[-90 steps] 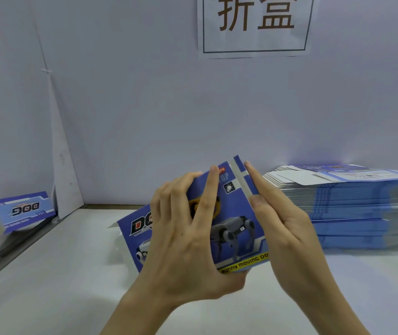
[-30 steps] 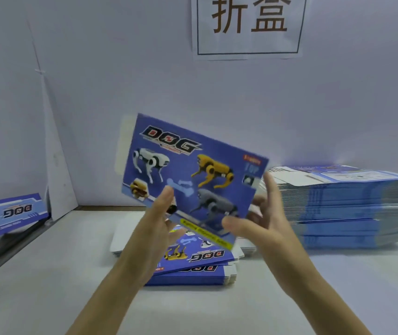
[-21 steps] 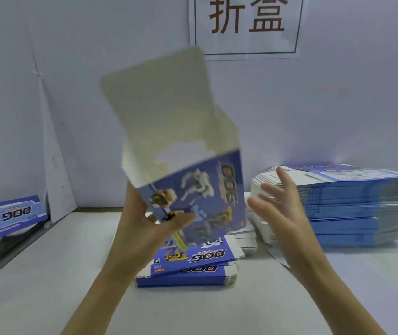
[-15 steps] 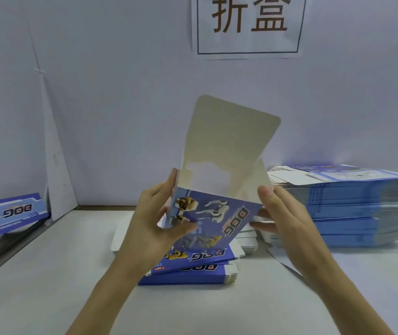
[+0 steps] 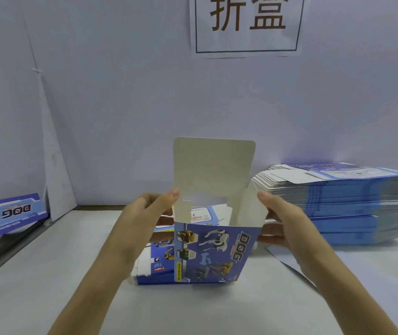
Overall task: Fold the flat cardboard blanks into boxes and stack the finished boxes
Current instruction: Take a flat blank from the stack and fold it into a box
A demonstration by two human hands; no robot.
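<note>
box (image 5: 213, 255) — upright, top open, rear flap (image 5: 213, 170) standing, held between both hands over a small pile (image 5: 154, 264) of flat blanks on the table (image 5: 48, 274) | left hand (image 5: 142, 228): thumb and fingers grip box's left wall | right hand (image 5: 287, 223): thumb and fingers pinch right side flap | tall stack (image 5: 357, 209) of blanks — right, near wall

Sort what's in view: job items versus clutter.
Job: half-formed box, left hand, right hand, tall blank stack, low pile behind box.
Lying about: wall sign, blue DOG card far left, white sheet leaning on wall.
</note>
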